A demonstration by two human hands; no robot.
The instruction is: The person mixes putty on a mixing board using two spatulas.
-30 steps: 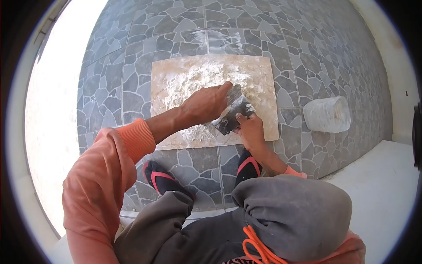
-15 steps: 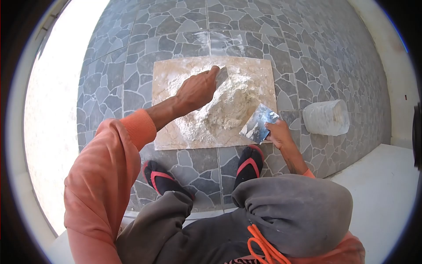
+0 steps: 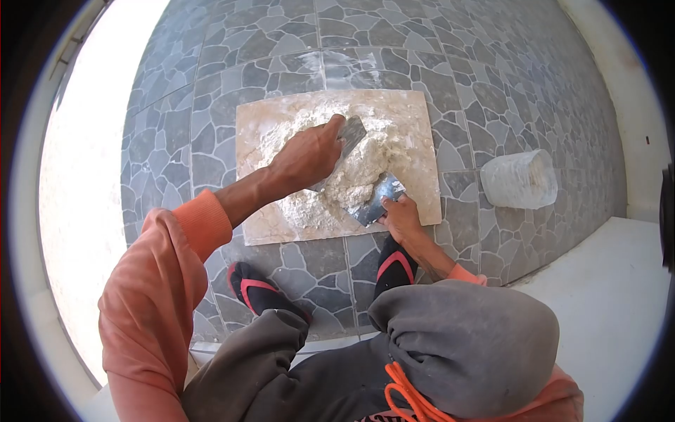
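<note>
A heap of whitish, damp-looking powder [image 3: 369, 158] lies on a beige marbled tile [image 3: 418, 193]. My left hand [image 3: 306, 156] is closed around a flat grey metal trowel [image 3: 354, 132]; its blade shows on both sides of my fist and rests against the heap's left and middle part. Between the fingers and thumb of my right hand [image 3: 402, 216] is a shiny metal scraper [image 3: 380, 198]. The scraper's blade presses against the lower right side of the heap, with white material stuck along its edge.
To the right, a translucent plastic container [image 3: 519, 179] with whitish residue stands on the stone-patterned floor [image 3: 464, 126]. White smears mark the floor beyond the tile. My feet in black socks and red flip-flops [image 3: 256, 288] are close to the tile's near edge.
My right hand has moved left and brought the scraper in against the heap. My left hand has shifted slightly, and more of its trowel blade shows. Some material has been pushed together in the middle.
</note>
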